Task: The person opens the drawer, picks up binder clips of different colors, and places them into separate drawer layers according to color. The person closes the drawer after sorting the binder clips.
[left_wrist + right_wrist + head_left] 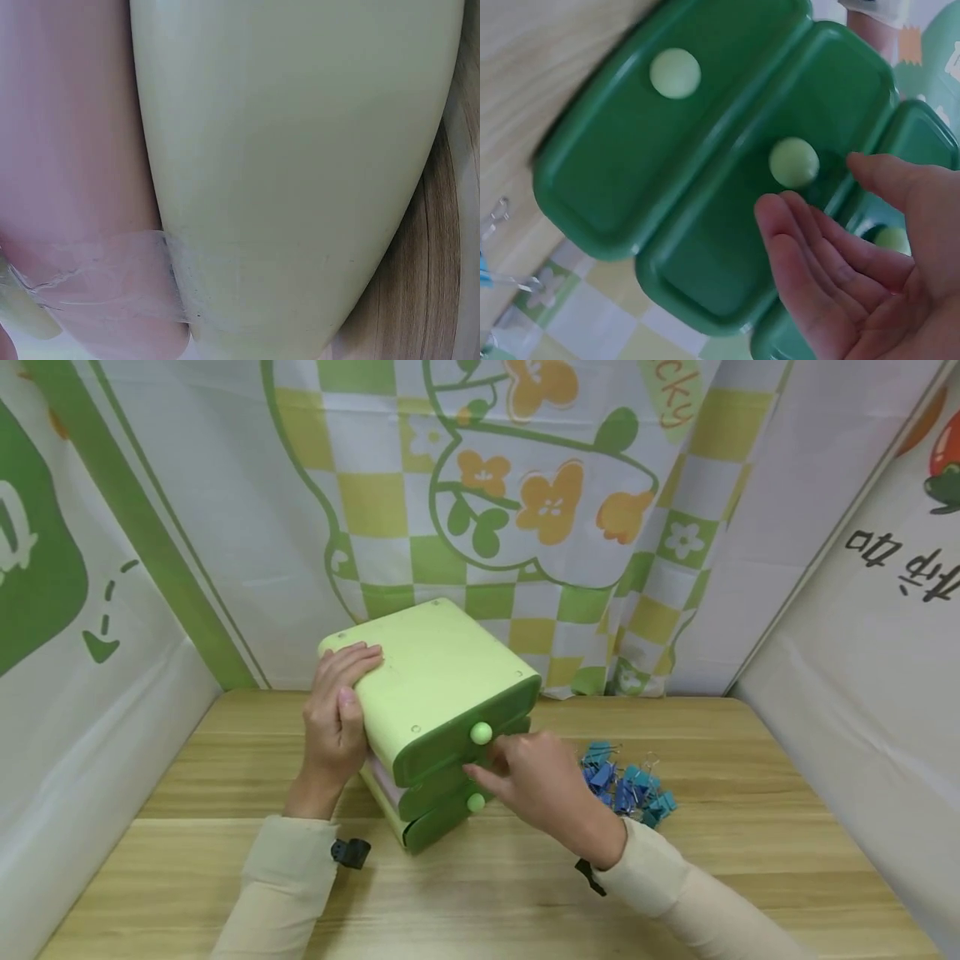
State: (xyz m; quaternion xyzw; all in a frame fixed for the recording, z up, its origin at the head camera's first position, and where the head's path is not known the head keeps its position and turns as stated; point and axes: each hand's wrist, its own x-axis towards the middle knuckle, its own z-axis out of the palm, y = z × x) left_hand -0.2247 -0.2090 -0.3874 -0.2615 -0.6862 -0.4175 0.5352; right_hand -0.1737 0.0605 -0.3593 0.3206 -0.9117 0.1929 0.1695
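A small three-drawer cabinet (431,672) stands turned at an angle on the table, with a pale yellow-green top and dark green drawer fronts. My left hand (337,706) rests against its left side, fingers over the top edge. In the left wrist view the pink drawer-unit side (82,150) adjoins a pale green section (292,165), with clear tape across both. My right hand (536,781) is at the fronts. In the right wrist view its thumb and fingers are spread close to the middle drawer's round knob (794,163), without closing on it. All drawers look pushed in.
A pile of blue and teal binder clips (630,785) lies on the wooden table (712,877), right of the cabinet and beyond my right wrist. A patterned curtain (517,568) hangs behind the table's back edge, with printed cloth walls on both sides.
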